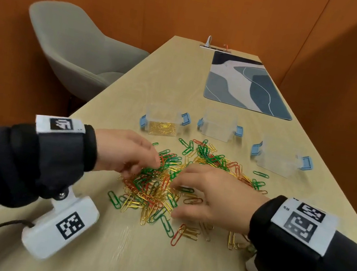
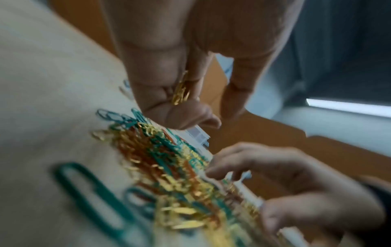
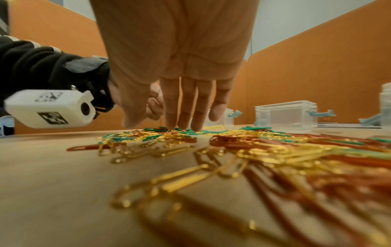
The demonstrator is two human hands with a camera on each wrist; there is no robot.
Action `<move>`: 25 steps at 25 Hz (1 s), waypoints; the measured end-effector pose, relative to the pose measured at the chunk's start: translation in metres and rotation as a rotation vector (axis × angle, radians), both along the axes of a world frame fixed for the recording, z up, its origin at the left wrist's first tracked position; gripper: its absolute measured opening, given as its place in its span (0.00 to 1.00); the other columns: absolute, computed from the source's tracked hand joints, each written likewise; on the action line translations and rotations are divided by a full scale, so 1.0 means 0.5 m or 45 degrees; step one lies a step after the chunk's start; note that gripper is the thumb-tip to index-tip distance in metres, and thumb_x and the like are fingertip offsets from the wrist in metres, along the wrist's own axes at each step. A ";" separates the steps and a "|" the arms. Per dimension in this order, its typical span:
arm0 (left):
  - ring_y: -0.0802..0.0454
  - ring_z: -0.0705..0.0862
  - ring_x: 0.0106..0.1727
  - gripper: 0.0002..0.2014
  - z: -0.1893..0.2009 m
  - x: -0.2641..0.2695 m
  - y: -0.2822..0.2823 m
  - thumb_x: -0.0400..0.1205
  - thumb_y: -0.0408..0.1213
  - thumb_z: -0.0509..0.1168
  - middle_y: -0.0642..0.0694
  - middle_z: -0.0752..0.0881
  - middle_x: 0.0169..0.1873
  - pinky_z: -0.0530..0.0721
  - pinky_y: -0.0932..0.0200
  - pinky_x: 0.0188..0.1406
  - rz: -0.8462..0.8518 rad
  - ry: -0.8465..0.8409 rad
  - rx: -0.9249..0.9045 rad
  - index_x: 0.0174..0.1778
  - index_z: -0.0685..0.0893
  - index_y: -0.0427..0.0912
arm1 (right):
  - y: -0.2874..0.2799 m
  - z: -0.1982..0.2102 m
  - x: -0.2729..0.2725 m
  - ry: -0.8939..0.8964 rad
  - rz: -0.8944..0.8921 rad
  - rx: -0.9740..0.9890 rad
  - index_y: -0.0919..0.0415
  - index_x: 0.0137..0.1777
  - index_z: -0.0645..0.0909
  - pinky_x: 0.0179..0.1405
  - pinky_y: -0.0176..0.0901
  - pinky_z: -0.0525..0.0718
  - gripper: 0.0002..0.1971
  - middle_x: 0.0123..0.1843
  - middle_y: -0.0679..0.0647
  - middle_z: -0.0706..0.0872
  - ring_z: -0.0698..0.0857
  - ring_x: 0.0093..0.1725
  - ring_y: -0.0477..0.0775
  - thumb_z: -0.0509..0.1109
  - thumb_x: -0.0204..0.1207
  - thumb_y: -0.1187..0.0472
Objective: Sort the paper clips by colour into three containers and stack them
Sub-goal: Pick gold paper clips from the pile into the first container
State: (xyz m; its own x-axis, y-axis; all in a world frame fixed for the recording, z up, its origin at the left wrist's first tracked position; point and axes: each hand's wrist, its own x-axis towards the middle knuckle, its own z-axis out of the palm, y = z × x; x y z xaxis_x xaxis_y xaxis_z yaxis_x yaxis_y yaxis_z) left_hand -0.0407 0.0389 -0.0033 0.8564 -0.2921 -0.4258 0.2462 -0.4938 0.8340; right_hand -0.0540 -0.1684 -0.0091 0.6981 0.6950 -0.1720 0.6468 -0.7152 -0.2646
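Observation:
A heap of green, red and gold paper clips [image 1: 165, 180] lies spread on the wooden table [image 1: 151, 261]. Behind it stand three clear containers with blue latches: the left one [image 1: 163, 122] holds gold clips, the middle one [image 1: 219, 124] and the right one [image 1: 280, 158] look empty. My left hand [image 1: 127, 150] hovers over the heap's left side with gold clips [image 2: 181, 90] held in its curled fingers. My right hand [image 1: 207, 194] rests on the heap's right side, its straight fingertips [image 3: 184, 122] touching the clips.
A blue and white patterned mat [image 1: 247, 85] lies at the far right of the table, with a power strip [image 1: 216, 47] behind it. A grey chair [image 1: 74, 47] stands to the left. Orange walls enclose the table.

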 end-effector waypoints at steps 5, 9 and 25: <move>0.62 0.80 0.45 0.21 0.001 -0.008 -0.050 0.66 0.54 0.76 0.59 0.82 0.41 0.79 0.63 0.47 -0.441 -0.548 0.849 0.55 0.85 0.60 | -0.004 0.002 0.001 -0.076 -0.069 -0.058 0.50 0.52 0.83 0.57 0.45 0.79 0.08 0.55 0.45 0.79 0.78 0.57 0.48 0.67 0.76 0.56; 0.56 0.81 0.53 0.16 0.000 -0.006 -0.063 0.70 0.50 0.74 0.56 0.86 0.52 0.80 0.61 0.55 -0.419 -0.583 0.908 0.55 0.87 0.56 | -0.005 0.003 0.004 -0.116 -0.154 0.001 0.52 0.52 0.83 0.53 0.41 0.80 0.08 0.49 0.44 0.78 0.78 0.53 0.47 0.64 0.77 0.58; 0.62 0.76 0.39 0.12 0.002 -0.005 -0.053 0.74 0.47 0.71 0.58 0.84 0.40 0.73 0.74 0.36 -0.350 -0.633 0.977 0.53 0.88 0.53 | 0.012 -0.002 0.013 -0.053 -0.245 -0.073 0.51 0.64 0.80 0.58 0.46 0.80 0.19 0.59 0.48 0.79 0.79 0.59 0.51 0.68 0.74 0.45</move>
State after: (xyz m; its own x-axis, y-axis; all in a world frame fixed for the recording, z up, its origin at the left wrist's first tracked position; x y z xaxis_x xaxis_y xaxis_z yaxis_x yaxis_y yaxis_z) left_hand -0.0431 0.0123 -0.0023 0.9339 -0.3025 -0.1907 -0.2554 -0.9375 0.2363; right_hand -0.0475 -0.1623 -0.0101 0.8243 0.5381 -0.1758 0.5065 -0.8398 -0.1955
